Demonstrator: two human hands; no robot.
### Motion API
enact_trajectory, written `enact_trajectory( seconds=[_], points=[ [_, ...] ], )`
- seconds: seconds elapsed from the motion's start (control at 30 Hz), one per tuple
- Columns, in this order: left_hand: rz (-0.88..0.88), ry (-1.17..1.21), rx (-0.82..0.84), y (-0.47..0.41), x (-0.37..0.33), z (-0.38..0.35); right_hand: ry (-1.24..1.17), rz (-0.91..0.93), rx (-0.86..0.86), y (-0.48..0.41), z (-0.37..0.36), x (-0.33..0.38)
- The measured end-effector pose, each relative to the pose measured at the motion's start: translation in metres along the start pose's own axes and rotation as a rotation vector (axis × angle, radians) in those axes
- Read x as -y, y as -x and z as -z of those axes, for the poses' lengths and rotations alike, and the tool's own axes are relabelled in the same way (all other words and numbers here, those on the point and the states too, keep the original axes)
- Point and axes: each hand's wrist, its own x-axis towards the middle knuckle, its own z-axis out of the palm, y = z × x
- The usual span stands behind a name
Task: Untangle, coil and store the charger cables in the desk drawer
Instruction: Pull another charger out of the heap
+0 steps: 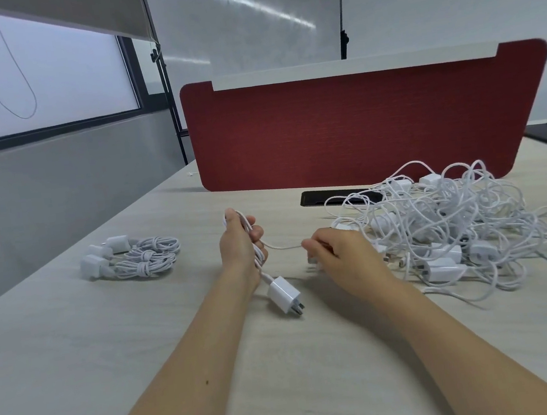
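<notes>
Pale counter runs under your forearms; the plug dangles below your left hand, whose fingers curl round the cable loops, while your right hand, blurred, seems to pinch the free strand just beside it. Hold that strand lightly taut and lay even loops, wrapping the tail round the bundle. Steer clear of the tangle at right, then set the bundle with the coiled chargers farther left, short of the divider.
</notes>
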Motion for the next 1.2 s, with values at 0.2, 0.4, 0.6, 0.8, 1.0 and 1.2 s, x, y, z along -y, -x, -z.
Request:
enact_trajectory(
  seconds=[0.2, 0.4, 0.6, 0.8, 1.0, 1.2],
  points=[
    [-0.022, -0.097, -0.073, -0.006, 0.004, 0.004, -0.011, -0.117, 0.333, 0.004, -0.008, 0.015],
    [-0.076, -0.163, -0.118, -0.005, 0.006, 0.002, -0.134, -0.112, 0.387, 0.003, -0.004, 0.016],
    [-0.035, -0.022, -0.125, -0.01, 0.003, 0.007, -0.053, -0.07, 0.394, 0.002, -0.002, 0.019],
    [0.1, 0.21, -0.117, -0.015, -0.002, 0.012, 0.103, -0.021, 0.336, 0.005, 0.003, 0.018],
    [0.001, -0.221, -0.176, -0.013, 0.001, 0.015, 0.267, -0.075, 0.206, 0.001, 0.013, 0.013],
    [-0.003, -0.812, 0.094, 0.008, 0.0, 0.005, -0.606, -0.104, 0.314, -0.002, 0.012, 0.029]
  ],
)
